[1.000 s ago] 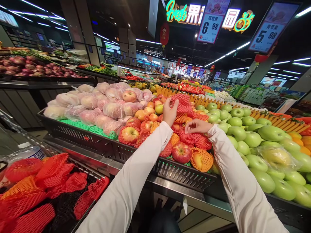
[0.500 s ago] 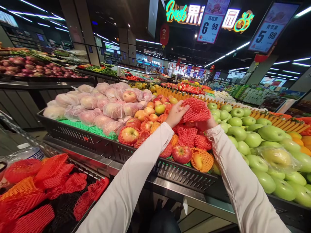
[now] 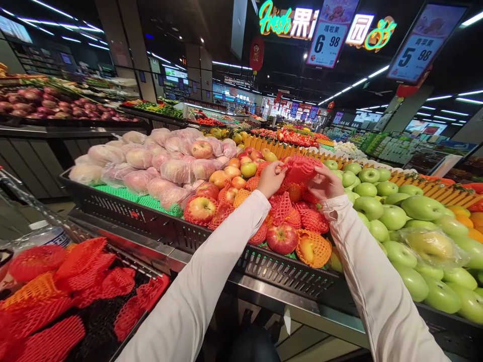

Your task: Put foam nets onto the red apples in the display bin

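Over the apple bin, a red foam fruit net [image 3: 300, 168] is stretched between my two hands. The fingertips of my left hand [image 3: 271, 179] pinch its left edge. At its right edge, my right hand [image 3: 325, 182] grips with thumb and fingers, the palm partly showing. Whether an apple is inside the net, I cannot tell. Just below lie more apples in red netting [image 3: 315, 221], a bare red apple [image 3: 282, 238] and an apple in an orange net [image 3: 309, 248].
Plastic-wrapped fruit [image 3: 175, 171] fills the bin's left side. Green apples [image 3: 392, 216] are heaped at right, beside a yellow picket divider [image 3: 279, 147]. At lower left, a cart basket [image 3: 160, 291] holds red and orange foam nets [image 3: 85, 266] and a bottle [image 3: 43, 236].
My right hand has come out from behind the net to its right edge, its fingers now showing. The net looks smaller and more bunched. My left fingers have closed into a tighter pinch.
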Demonstrator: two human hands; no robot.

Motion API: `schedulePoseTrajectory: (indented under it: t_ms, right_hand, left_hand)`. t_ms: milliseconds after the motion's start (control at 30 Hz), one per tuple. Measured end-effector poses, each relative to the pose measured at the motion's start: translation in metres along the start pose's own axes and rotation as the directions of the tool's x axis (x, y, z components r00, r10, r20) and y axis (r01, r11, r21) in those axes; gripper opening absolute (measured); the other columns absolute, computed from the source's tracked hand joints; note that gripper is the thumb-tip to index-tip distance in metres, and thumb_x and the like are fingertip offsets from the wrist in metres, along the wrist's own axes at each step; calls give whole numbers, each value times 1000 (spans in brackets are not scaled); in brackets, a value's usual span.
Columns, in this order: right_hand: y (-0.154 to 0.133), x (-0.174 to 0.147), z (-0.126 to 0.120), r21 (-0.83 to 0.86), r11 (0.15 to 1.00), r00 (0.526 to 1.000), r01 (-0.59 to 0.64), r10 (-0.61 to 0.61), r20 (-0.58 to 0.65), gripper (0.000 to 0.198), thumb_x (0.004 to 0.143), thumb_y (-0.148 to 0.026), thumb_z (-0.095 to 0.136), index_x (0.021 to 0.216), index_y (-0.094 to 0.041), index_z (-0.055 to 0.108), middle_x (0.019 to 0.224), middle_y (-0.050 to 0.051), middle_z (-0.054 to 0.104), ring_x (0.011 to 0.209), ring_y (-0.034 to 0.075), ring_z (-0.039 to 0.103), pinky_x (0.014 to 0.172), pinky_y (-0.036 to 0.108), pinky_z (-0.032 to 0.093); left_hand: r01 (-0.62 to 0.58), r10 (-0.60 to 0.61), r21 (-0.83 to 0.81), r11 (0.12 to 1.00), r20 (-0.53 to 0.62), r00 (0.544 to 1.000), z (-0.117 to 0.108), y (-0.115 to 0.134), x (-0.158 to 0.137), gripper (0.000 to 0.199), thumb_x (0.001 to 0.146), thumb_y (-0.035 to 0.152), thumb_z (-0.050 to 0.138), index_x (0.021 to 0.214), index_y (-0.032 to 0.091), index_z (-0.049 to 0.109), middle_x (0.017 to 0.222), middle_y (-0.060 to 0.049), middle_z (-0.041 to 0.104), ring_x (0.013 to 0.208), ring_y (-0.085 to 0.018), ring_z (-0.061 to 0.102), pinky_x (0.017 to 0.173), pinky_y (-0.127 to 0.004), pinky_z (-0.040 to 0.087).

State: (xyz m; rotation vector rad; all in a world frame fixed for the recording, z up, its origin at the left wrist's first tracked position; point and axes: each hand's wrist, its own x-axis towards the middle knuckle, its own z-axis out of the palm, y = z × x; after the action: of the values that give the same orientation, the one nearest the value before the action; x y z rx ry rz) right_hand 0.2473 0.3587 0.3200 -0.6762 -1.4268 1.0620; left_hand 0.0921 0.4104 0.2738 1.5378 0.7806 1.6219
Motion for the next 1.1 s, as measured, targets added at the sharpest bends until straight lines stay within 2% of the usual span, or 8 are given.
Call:
schedulePoseTrajectory:
  t_ms: [133, 200, 267, 367, 433, 533, 833, 1100]
  right_hand:
    - [-1, 2, -1, -49, 997, 995, 58, -62, -82, 30, 64, -44, 70, 85, -28, 57, 105, 5, 68, 105, 29, 64, 83, 47, 54]
    - [-1, 3, -2, -106, 990, 989, 91, -102, -104, 34, 65, -48, 67, 90, -28, 56, 107, 5, 67, 104, 29, 63, 82, 46, 54]
    - [-3, 5, -3, -153, 983, 983, 102, -123, -135, 37, 67, -50, 63, 95, -29, 58, 110, 6, 66, 102, 28, 63, 80, 44, 54]
    - [-4, 5, -4, -172, 980, 973, 97, -130, -191, 41, 66, -50, 60, 102, -30, 60, 109, 6, 67, 98, 27, 63, 74, 41, 54]
    - [-5, 5, -5, -138, 985, 969, 108, -135, -207, 43, 65, -51, 59, 102, -29, 61, 104, 6, 68, 95, 27, 64, 73, 40, 53]
    - [-3, 6, -6, -92, 986, 968, 137, -153, -197, 44, 65, -52, 59, 100, -26, 63, 98, 6, 68, 95, 28, 64, 74, 41, 54]
    - [4, 18, -20, 39, 937, 857, 346, -299, -421, 19, 63, -41, 61, 76, -28, 62, 87, 4, 67, 96, 25, 64, 84, 38, 54]
    - [9, 18, -21, -39, 934, 876, 356, -348, -334, 26, 71, -51, 58, 82, -27, 63, 91, 3, 68, 98, 23, 65, 85, 36, 54]
  left_hand:
    - [-85, 86, 220, 972, 2, 996, -5, -2, 0, 10, 84, 22, 65, 77, 18, 59, 66, 2, 60, 61, -12, 54, 63, -23, 40]
    - [-39, 79, 368, 929, -96, 992, -10, 2, 0, 15, 90, 29, 60, 81, 18, 61, 82, -6, 67, 75, -18, 61, 73, -29, 45]
    - [141, 43, 572, 808, -295, 954, -17, 6, -1, 17, 93, 29, 52, 94, 16, 64, 105, -15, 68, 96, -26, 62, 86, -37, 45]
    - [482, -97, 720, 499, -507, 857, -26, 6, -2, 31, 89, 15, 50, 118, 10, 59, 132, -25, 54, 123, -37, 50, 97, -50, 39]
    - [584, -210, 728, 359, -547, 811, -30, 3, -1, 39, 88, 12, 46, 125, 9, 57, 137, -26, 50, 128, -40, 45, 98, -54, 38]
    - [642, -265, 709, 292, -585, 766, -35, -6, 0, 44, 90, 10, 33, 126, 9, 58, 138, -26, 50, 128, -39, 46, 97, -55, 39]
    - [635, -256, 657, 407, -585, 770, -42, -19, 1, 41, 89, 20, 40, 122, 14, 62, 140, -24, 49, 139, -38, 36, 102, -53, 38]
    - [527, -198, 519, 673, -560, 805, -43, -31, 5, 35, 91, 27, 39, 117, 13, 58, 137, -27, 49, 141, -43, 29, 102, -63, 35]
